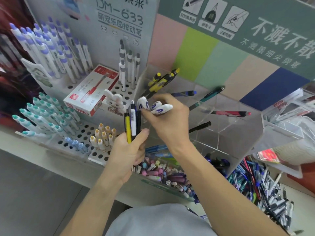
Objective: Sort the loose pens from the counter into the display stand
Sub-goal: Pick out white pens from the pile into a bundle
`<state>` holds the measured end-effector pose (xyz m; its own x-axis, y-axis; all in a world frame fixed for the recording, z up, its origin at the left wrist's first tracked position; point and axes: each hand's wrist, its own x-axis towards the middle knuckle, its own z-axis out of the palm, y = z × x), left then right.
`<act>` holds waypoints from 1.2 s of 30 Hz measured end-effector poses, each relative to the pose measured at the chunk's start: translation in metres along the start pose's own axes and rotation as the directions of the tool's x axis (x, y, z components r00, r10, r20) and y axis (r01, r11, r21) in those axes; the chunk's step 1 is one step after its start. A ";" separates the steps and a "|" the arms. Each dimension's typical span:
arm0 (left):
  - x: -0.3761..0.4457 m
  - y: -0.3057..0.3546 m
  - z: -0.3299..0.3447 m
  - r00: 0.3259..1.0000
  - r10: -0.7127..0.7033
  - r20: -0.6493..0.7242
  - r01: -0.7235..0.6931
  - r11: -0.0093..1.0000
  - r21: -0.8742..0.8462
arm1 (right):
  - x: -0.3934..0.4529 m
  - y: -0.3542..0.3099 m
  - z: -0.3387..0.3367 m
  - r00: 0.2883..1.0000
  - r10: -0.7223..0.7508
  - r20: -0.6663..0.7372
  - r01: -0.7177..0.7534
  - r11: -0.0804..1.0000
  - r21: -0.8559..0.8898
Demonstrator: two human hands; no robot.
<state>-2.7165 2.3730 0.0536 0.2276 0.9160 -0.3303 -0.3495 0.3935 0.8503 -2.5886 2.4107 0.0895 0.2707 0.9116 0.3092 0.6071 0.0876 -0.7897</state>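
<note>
While the left hand (127, 151) grips a small bunch of pens (132, 122) upright, a yellow one, a white one and dark ones, the right hand (167, 119) reaches across just above it with fingers curled around several white pens with blue markings (156, 107), their rounded ends pointing left. Both hands sit in front of the clear acrylic display stand (238, 133), whose compartments hold yellow-and-black pens (162, 80), a blue pen (185, 94), a teal pen (208, 97), a red pen (231, 113) and a black pen (200, 126). Below the wrists lies a bin of pastel pens (163, 171), and to the right a heap of loose pens (259, 183). Left of the hands, perforated racks carry teal-capped pens (44, 114) and purple-capped pens (51, 46).
</note>
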 end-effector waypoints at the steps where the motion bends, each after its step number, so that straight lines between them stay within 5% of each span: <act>1: 0.000 0.000 0.000 1.000 0.002 0.008 -0.002 1.000 -0.005 | 0.000 -0.002 -0.003 1.000 0.001 -0.009 -0.001 1.000 0.008; 12: -0.015 0.003 0.009 0.984 0.008 0.177 0.032 0.975 -0.221 | -0.012 0.000 -0.025 0.950 -0.273 -0.153 0.276 0.961 0.000; 17: -0.029 -0.003 0.020 0.916 -0.004 0.401 0.078 0.983 -0.167 | -0.031 -0.004 -0.063 0.974 -0.122 0.189 0.100 0.987 0.123; 24: -0.043 -0.012 0.040 0.880 -0.013 0.475 -0.007 0.999 0.039 | -0.038 0.004 -0.116 0.934 0.063 0.351 -0.084 0.996 0.044; 31: -0.045 -0.014 0.055 0.890 -0.073 0.450 -0.018 0.981 0.195 | -0.040 0.009 -0.146 0.940 0.216 0.266 -0.281 0.930 0.236; 34: -0.045 -0.012 0.054 0.876 -0.089 0.474 -0.026 0.972 0.231 | -0.039 0.009 -0.166 0.981 0.194 -0.015 -0.171 0.896 0.411; 36: -0.044 -0.011 0.057 0.894 -0.083 0.440 -0.011 0.978 0.208 | -0.035 0.015 -0.187 0.929 0.168 -0.328 -0.014 0.905 0.425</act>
<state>-2.6708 2.3234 0.0822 0.6329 0.7516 -0.1858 -0.1550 0.3581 0.9207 -2.4496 2.3052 0.1660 0.5990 0.7302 0.3285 0.2282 0.2375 -0.9442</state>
